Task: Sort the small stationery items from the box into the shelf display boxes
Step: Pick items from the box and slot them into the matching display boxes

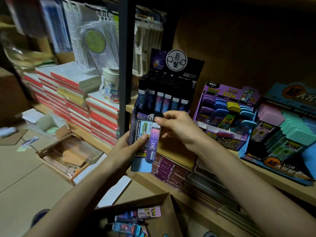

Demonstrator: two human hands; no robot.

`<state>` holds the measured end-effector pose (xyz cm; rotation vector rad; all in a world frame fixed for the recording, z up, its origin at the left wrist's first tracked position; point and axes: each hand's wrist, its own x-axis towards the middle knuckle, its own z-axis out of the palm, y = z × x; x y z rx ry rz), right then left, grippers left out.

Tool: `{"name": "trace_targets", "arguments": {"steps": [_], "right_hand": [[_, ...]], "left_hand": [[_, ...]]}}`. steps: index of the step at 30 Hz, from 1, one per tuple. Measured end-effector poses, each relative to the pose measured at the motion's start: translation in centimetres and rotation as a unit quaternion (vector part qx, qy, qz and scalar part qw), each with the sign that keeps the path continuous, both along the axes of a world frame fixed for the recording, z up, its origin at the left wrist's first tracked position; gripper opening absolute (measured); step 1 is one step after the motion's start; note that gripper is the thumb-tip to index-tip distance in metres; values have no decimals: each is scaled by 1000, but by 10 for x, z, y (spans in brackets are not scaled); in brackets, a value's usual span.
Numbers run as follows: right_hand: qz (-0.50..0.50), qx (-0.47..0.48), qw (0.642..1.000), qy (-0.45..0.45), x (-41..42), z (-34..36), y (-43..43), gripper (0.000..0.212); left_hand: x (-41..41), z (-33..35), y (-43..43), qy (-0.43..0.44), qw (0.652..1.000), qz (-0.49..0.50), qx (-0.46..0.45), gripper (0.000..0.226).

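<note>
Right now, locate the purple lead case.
Centre of the head view: right hand pinches the purple lead case, against packs in the left hand, before the black display box.

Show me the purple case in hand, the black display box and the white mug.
purple case (152, 144): head view, lower body.
black display box (195, 69): head view, header card.
white mug (111, 89): head view, its side.

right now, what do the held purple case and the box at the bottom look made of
Purple case: probably plastic, glossy; its smooth body catches light and looks partly see-through. Box: brown cardboard, matt; thin flat flaps folded open, plain unprinted surface.
</note>
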<state>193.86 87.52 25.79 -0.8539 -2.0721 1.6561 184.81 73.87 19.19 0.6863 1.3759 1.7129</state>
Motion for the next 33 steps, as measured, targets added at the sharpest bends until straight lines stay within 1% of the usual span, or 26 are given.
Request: {"name": "trace_targets", "arguments": {"steps": [2,4,6,8,10,12,15,17,19,22,24,27,30,33], "right_hand": [[-32,1,999,44,-5,7,9,7],[-65,16,992,104,-11,21,20,12],[-92,44,982,158,-19,36,30,13],[-109,97,973,180,-30,46,36,16],[-120,194,962,149,-43,46,39,20],[-106,279,949,104,-53,42,39,16],[-91,350,928,86,-61,35,40,14],[-87,351,928,91,-63,33,42,16],[-79,322,939,92,-65,31,46,16],[-84,305,946,64,-71,27,50,17],[-86,315,944,39,-75,24,51,20],[-86,359,930,5,-79,24,47,18],[-67,422,902,-56,-80,32,42,31],[-40,461,879,-115,-73,39,37,39]], "left_hand": [[-7,-1,-5,-8,1000,28,-7,46],[-14,-3,-11,-16,998,54,-3,46],[-20,-3,-14,-21,997,73,1,44],[-25,-2,-16,-32,996,82,12,43],[-28,-2,-17,-40,995,89,25,42],[-30,-2,-18,-40,995,91,33,43],[-32,-4,-22,-33,994,92,38,43],[-35,-5,-24,-32,994,94,37,42],[-37,-6,-25,-33,994,97,39,42],[-38,-6,-24,-33,994,97,36,42],[-38,-7,-23,-31,995,93,35,43],[-35,-8,-19,-21,995,90,28,45],[-32,-9,-17,-14,995,92,23,46],[-30,-7,-17,-11,996,87,27,45]]}}
